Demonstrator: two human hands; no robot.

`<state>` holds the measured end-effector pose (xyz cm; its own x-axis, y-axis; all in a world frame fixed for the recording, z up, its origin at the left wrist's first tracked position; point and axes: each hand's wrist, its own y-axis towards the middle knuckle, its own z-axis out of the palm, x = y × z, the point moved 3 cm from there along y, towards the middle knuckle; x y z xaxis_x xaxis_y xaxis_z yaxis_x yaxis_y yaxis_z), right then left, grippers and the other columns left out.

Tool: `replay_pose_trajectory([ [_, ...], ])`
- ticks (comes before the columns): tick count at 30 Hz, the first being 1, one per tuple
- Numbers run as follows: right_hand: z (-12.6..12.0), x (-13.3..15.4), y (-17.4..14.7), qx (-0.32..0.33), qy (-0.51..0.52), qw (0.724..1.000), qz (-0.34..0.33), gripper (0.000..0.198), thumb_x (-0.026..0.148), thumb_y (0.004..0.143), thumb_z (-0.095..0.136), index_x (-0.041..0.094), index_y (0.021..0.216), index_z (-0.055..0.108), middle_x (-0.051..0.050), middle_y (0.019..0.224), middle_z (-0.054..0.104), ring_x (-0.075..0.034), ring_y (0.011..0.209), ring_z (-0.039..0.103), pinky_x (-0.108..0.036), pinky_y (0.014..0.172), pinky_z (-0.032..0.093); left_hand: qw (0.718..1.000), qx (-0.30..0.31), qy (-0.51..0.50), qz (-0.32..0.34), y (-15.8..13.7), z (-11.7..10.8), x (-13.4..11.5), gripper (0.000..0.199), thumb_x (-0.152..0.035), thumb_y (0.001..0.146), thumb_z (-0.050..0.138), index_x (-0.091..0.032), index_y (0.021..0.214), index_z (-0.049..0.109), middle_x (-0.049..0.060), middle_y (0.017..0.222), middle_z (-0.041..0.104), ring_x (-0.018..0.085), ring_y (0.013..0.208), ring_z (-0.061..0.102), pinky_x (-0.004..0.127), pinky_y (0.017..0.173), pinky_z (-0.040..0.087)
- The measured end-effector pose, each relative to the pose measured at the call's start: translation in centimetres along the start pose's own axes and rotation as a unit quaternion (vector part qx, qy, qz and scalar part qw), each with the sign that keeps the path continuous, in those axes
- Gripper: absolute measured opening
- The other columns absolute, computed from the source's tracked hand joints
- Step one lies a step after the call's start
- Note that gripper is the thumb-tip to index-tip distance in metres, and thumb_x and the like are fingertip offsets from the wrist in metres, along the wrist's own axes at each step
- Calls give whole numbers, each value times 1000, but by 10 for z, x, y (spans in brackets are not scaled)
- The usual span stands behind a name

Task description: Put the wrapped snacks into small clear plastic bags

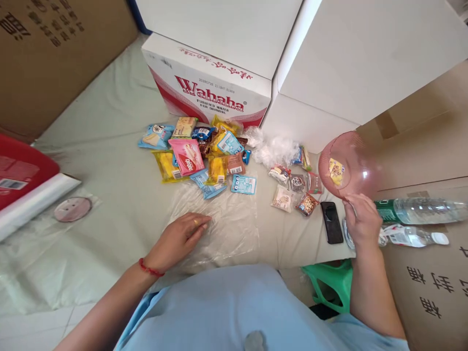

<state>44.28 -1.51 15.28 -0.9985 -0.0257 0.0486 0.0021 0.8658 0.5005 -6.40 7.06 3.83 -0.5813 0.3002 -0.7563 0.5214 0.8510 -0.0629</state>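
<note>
A translucent pink bowl (351, 165) is tilted at the right, and my right hand (363, 219) grips its rim. One yellow snack packet (336, 172) shows inside it. My left hand (188, 233) is over a clear plastic bag (234, 224) spread flat on the cloth, its thumb and fingers pinched together at the bag. Beyond that hand lies a pile of wrapped snacks, among them a pink wafer packet (187, 157) and a blue packet (156, 136). Several small packets, such as a brown one (307, 204), lie left of the bowl.
A black phone (332, 223) lies by my right hand, with two plastic bottles (424, 210) beyond. Crumpled clear plastic (276, 148) and a Wahaha carton (208, 83) stand behind the snacks. At left are a red container (25, 170) and a white roll (40, 204). Below is a green stool (331, 285).
</note>
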Motion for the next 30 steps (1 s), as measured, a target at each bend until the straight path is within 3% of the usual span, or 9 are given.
replay_pose_trajectory([
  [5, -26, 92, -25, 80, 160, 976, -127, 31, 16, 98, 64, 36, 119, 73, -2, 107, 82, -25, 111, 75, -52, 111, 53, 977, -187, -64, -80, -1, -17, -8, 36, -57, 99, 53, -29, 103, 76, 3, 102, 77, 22, 95, 72, 37, 93, 58],
  [10, 17, 167, -55, 163, 300, 907, -246, 30, 17, 104, 54, 32, 123, 72, -3, 110, 82, -20, 116, 72, -47, 112, 54, 926, -347, -142, -35, 6, -43, -49, 28, -45, 102, 57, -26, 114, 73, 3, 117, 72, 23, 107, 68, 43, 102, 56],
  [12, 36, 187, -63, 174, 309, 894, -274, 26, 17, 105, 53, 26, 118, 73, -6, 109, 81, -20, 118, 71, -45, 113, 53, 934, -332, -131, 36, 7, -48, -64, 26, -40, 102, 57, -27, 119, 71, 3, 128, 70, 25, 121, 65, 48, 111, 52],
  [16, 50, 200, -67, 201, 329, 878, -283, 26, 14, 103, 51, 23, 116, 72, -8, 114, 79, -20, 125, 66, -44, 114, 52, 975, -171, -58, 127, 6, -29, -67, 24, -34, 98, 60, -34, 119, 72, 1, 133, 72, 29, 139, 57, 54, 122, 43],
  [18, 47, 186, -63, 190, 350, 890, -221, 30, 16, 103, 47, 25, 119, 70, -9, 123, 77, -21, 128, 65, -44, 112, 52, 984, -118, -39, 132, 3, -10, -58, 24, -34, 98, 58, -33, 115, 74, 2, 128, 75, 30, 139, 58, 54, 117, 48],
  [21, 46, 128, -57, 77, 280, 953, 90, 32, 30, 105, 41, 24, 121, 68, -12, 121, 75, -25, 115, 71, -45, 99, 58, 987, -112, -14, 117, -1, 15, -46, 23, -36, 99, 55, -29, 106, 77, 4, 118, 78, 31, 134, 62, 54, 112, 51],
  [24, 60, 64, -63, 37, 128, 904, 406, 47, 49, 103, 42, 16, 129, 63, -19, 112, 76, -31, 102, 74, -47, 89, 59, 985, -144, -10, 92, -2, 24, -47, 24, -35, 100, 54, -28, 105, 76, 5, 115, 79, 31, 131, 63, 55, 111, 51],
  [27, 90, 35, -58, 145, 76, 853, 496, 58, 59, 99, 45, 14, 128, 67, -22, 111, 77, -37, 109, 73, -48, 93, 56, 981, -179, -21, 77, 0, 18, -56, 22, -35, 100, 55, -29, 106, 75, 5, 115, 77, 31, 133, 61, 56, 115, 49],
  [30, 114, 30, -45, 154, 134, 835, 511, 55, 62, 89, 59, 14, 113, 74, -23, 112, 77, -39, 117, 70, -45, 95, 55, 969, -239, -23, 56, 4, 7, -60, 20, -36, 99, 56, -30, 109, 72, 6, 127, 72, 31, 141, 54, 58, 123, 40],
])
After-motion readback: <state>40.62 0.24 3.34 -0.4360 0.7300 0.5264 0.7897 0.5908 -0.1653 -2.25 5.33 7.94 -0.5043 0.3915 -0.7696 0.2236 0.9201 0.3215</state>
